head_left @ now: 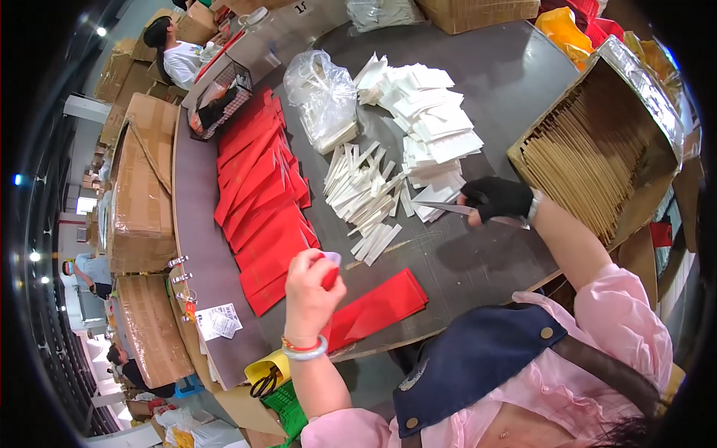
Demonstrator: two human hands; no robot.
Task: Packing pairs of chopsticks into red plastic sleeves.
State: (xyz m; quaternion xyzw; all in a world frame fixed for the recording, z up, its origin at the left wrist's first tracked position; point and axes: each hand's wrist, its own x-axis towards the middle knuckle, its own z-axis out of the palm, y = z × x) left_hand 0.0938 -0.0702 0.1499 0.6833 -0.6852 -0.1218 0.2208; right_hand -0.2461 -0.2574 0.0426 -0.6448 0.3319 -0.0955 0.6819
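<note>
In the head view, your left hand (310, 293) curls its fingers around a small red object (329, 278), near a lone red packet (385, 308) on the gray table (515, 82). Your gloved right hand (494, 200) grips a thin pale piece (443, 207) beside white strips (362, 187); fanned red packets (261, 198) lie farther left.

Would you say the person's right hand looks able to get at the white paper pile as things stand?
Probably yes: the right hand is close beside the white paper pile, with nothing apparent blocking it, though its fingers already hold a slim grey tool.
</note>
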